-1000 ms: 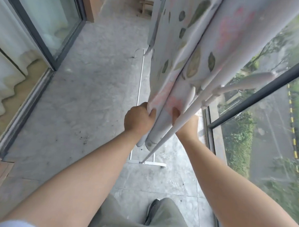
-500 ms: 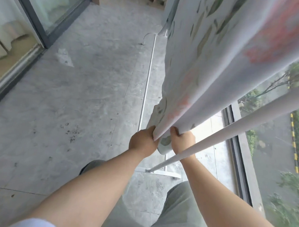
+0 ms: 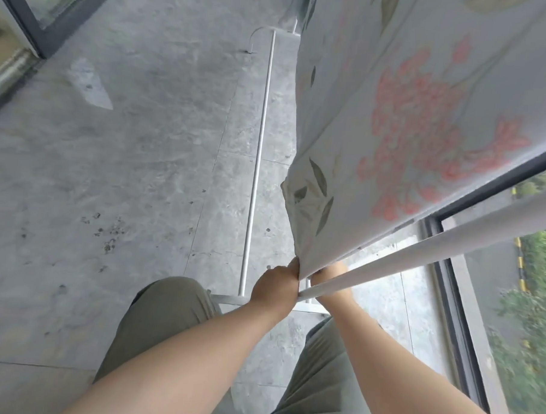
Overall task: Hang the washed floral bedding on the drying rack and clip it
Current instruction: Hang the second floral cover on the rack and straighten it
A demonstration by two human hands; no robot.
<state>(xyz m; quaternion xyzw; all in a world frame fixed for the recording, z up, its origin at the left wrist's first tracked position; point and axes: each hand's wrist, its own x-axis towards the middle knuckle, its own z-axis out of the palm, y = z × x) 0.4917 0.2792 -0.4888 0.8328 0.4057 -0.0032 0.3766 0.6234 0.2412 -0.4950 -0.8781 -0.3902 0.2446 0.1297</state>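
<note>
Both hands, left (image 3: 274, 286) and right (image 3: 329, 276), pinch the bedding (image 3: 394, 124) hem beside the rack (image 3: 420, 254); unclipped, a hard tug could drag it off.

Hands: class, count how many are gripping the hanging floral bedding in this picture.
2. The left hand pinches the white, pink-flowered bedding at its lower corner; the right hand grips the same edge beside it, partly hidden behind the white metal rack tube.
</note>
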